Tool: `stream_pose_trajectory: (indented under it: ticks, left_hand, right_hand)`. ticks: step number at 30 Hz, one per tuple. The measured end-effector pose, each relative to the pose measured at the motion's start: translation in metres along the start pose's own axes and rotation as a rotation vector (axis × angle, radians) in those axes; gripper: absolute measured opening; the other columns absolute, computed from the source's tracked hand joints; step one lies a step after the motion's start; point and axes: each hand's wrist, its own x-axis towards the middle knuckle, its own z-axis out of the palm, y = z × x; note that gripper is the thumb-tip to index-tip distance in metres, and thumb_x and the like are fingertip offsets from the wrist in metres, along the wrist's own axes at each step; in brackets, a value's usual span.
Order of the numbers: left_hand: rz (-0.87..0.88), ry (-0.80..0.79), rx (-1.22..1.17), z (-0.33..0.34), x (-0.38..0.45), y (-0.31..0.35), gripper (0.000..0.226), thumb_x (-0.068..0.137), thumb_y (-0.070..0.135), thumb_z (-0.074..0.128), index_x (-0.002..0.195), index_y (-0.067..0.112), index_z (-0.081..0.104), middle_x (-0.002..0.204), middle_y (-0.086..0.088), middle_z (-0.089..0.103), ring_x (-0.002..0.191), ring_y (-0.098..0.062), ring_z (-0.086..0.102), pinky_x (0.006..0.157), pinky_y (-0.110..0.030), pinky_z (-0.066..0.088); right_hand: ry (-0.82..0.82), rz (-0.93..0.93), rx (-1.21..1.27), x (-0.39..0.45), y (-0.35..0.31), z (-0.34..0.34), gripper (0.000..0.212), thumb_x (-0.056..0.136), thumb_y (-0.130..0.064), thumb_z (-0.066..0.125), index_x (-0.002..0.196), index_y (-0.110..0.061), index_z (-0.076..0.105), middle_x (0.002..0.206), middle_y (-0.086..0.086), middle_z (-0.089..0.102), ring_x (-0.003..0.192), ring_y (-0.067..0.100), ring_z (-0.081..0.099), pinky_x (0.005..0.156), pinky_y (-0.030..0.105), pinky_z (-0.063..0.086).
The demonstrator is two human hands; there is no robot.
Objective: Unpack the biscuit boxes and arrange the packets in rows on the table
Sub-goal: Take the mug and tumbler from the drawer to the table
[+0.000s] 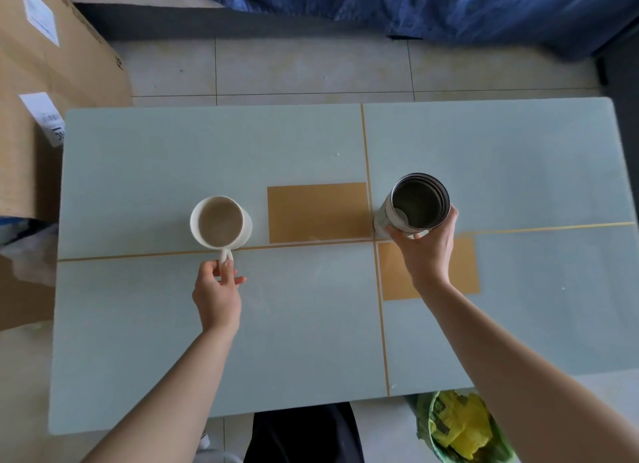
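Left hand (217,291) grips mug (221,225) handle, right hand (426,246) grips flask (413,205); cardboard box (41,92) beside table (173,341).

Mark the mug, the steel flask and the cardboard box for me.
mug (242,232): head view, on its white right outer wall.
steel flask (420,201): head view, on its dark inner wall.
cardboard box (69,68): head view, on its brown top face.

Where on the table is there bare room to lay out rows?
Bare: the whole far strip of the table beyond the mug and flask, and the right end past the flask. Crowded: the middle band, where the left hand holds the mug handle and the right hand grips the flask.
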Motion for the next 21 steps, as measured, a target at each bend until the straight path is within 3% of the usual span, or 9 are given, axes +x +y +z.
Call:
stream_pose_trajectory:
  ticks: [6,11,16,18,21]
  left_hand:
    - [-0.025,-0.007,-0.064,0.001,-0.007,-0.004,0.023,0.099,0.020,0.055,0.096,-0.003,0.057,0.092,-0.012,0.061,0.069,-0.028,0.069,0.067,-0.029,0.054]
    - [-0.030,-0.001,-0.084,0.002,-0.007,-0.003,0.020,0.099,0.019,0.054,0.096,-0.001,0.057,0.089,-0.010,0.062,0.069,-0.029,0.069,0.069,-0.031,0.054]
    - [-0.026,-0.016,-0.098,0.006,0.000,0.001,0.015,0.099,0.019,0.054,0.092,0.006,0.056,0.086,-0.008,0.061,0.072,-0.032,0.070,0.072,-0.037,0.056]
    - [-0.028,-0.021,-0.095,0.007,0.002,0.002,0.015,0.099,0.019,0.054,0.092,0.006,0.057,0.085,-0.008,0.061,0.069,-0.030,0.069,0.075,-0.042,0.055]
    - [-0.051,-0.031,-0.110,0.007,0.004,0.003,0.015,0.098,0.019,0.054,0.092,0.006,0.058,0.086,-0.009,0.062,0.066,-0.026,0.068,0.077,-0.043,0.055]
  right_hand:
    - [-0.004,0.057,0.055,-0.006,0.009,-0.007,0.086,0.054,-0.025,0.088,0.125,-0.025,0.040,0.124,-0.007,0.048,0.115,0.012,0.049,0.097,0.045,0.050]
    - [0.006,0.066,0.088,-0.008,0.009,-0.007,0.085,0.053,-0.027,0.087,0.122,-0.031,0.039,0.123,-0.011,0.048,0.113,0.008,0.049,0.094,0.043,0.052]
    - [0.024,0.053,0.092,-0.005,0.007,0.000,0.086,0.056,-0.023,0.089,0.126,-0.025,0.039,0.125,-0.008,0.050,0.113,0.010,0.050,0.096,0.042,0.051]
    - [0.030,0.065,0.103,-0.007,0.010,0.001,0.084,0.059,-0.019,0.088,0.127,-0.023,0.038,0.125,-0.007,0.050,0.113,0.011,0.050,0.094,0.032,0.052]
    - [0.020,0.083,0.127,-0.010,0.013,0.002,0.081,0.065,-0.010,0.086,0.129,-0.019,0.039,0.128,-0.001,0.052,0.114,0.013,0.051,0.077,0.003,0.048]
